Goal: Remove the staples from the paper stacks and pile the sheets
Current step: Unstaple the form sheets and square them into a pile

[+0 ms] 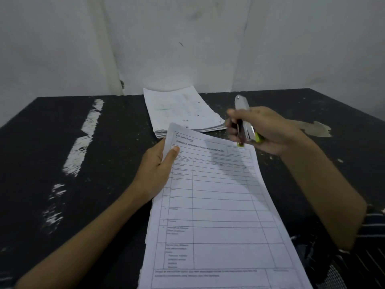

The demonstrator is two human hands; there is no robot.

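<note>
Paper stack (210, 205): a printed form with a ruled table is on top, held mid-view, running from the bottom of the view up toward the pile of sheets (179, 109). Its upper left edge is pinched by the left hand (157, 170), thumb on the top sheet and fingers underneath, so that grip is clamped on the paper stack. Several sheet edges are seen along its lower left side. Its top corner overlaps the pile's near edge in view; contact cannot be told. A stapler (242, 119), silver with a yellow-green near end, is held in the right hand (268, 130), fingers curled round it, grip clamped, just over the paper stack's top right corner, far end pointed at the wall (187, 38). The fingertips are blurred. The pile of sheets is laid at the back of the black desk (52, 153), close to the wall. White scuffs (83, 142) are seen on the desk's left side, striped fabric (373, 230) at lower right.
</note>
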